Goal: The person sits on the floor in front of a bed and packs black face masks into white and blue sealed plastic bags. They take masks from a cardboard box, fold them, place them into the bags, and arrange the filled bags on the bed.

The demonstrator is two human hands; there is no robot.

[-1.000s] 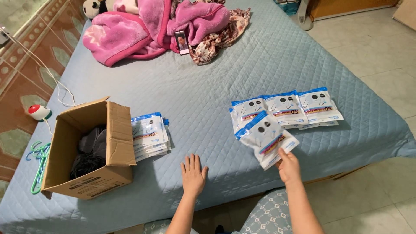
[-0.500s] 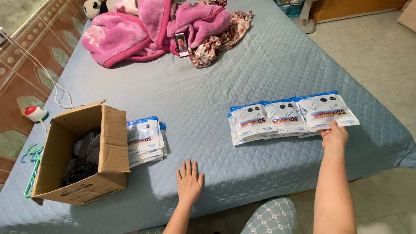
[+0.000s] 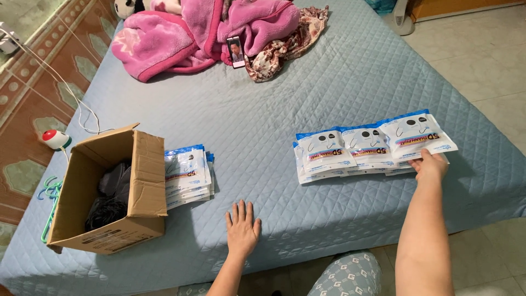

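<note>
Three white packets with blue tops [image 3: 375, 147] lie in an overlapping row on the blue quilted bed [image 3: 274, 109], near its right edge; the right hand [image 3: 430, 164] pinches the rightmost packet's lower edge; the left hand [image 3: 243, 227] lies flat, fingers spread, on bare quilt near the front edge; a packet stack [image 3: 188, 174] leans beside an open cardboard box [image 3: 109, 192]; pink blankets [image 3: 203, 30] sit well apart.

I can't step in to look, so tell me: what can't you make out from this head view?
- Box contents: dark items, too shadowed to identify.
- Count of packets in the stack beside it: edges too small.
- Packets under the row: covered by top ones.
- Right hand fingertips: whether gripping or only resting is unclear.
- Left hand: flat on the bed.
</note>
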